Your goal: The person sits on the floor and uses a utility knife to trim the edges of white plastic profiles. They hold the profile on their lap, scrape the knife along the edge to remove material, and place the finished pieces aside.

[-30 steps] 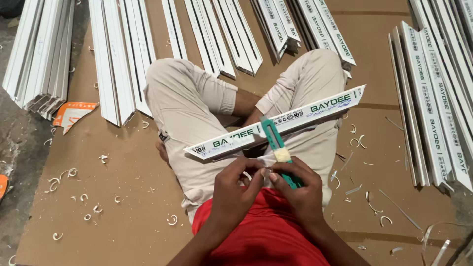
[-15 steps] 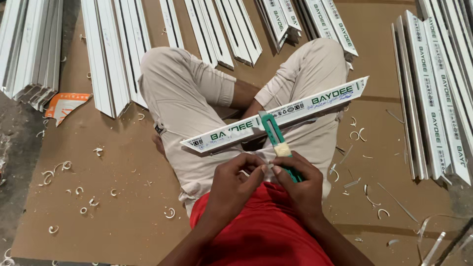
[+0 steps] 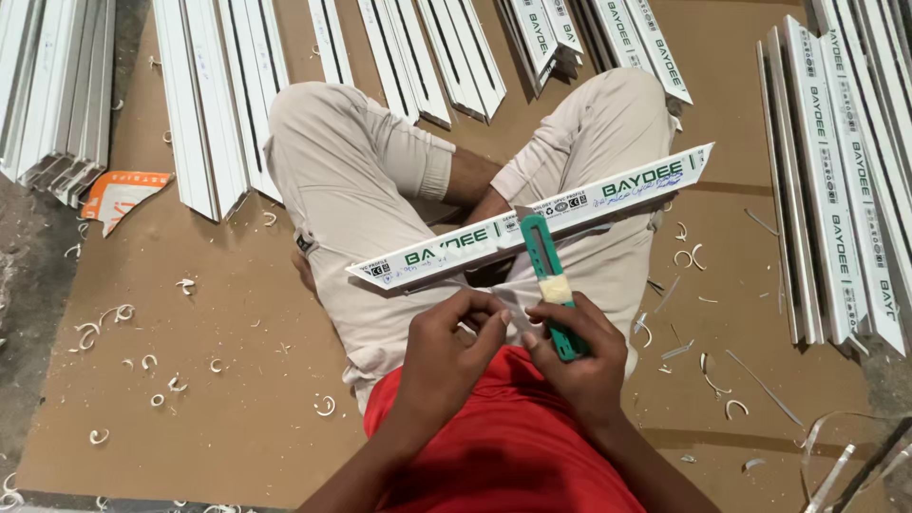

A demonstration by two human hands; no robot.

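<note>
I sit cross-legged on brown cardboard with a long white plastic profile strip (image 3: 446, 249) lying across my lap, its ends cut at an angle. My right hand (image 3: 575, 351) grips a green utility knife (image 3: 543, 271) whose blade tip points up against the strip's near edge. My left hand (image 3: 451, 356) sits close beside it, fingertips pinched on a thin white sliver just below the strip. Both hands hover above my red shirt.
Rows of similar white profile strips lie at the top (image 3: 408, 47), the left (image 3: 57, 95) and the right (image 3: 845, 180). White curled shavings (image 3: 104, 318) litter the cardboard sheet (image 3: 218, 408). An orange and white wrapper (image 3: 119, 195) lies at the left.
The view has shifted slightly; the strip and knife stay across my lap. My left fingers have closed in toward the knife hand below the strip.
</note>
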